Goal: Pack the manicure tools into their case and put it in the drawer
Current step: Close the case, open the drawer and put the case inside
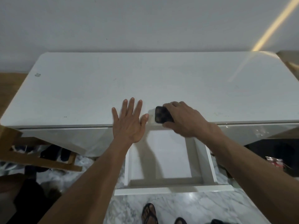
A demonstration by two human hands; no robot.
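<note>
Gripping the small dark rounded-rectangle manicure case at the white glossy desk front edge, right hand clamps its sides; left hand spread flat, empty. White open drawer sits below. Case looks light, stiff, maybe slick; hold by the long edges.

- The single head camera looks forward and steeply down, from above the white table.
- It is close over the open drawer; feet show below.
</note>
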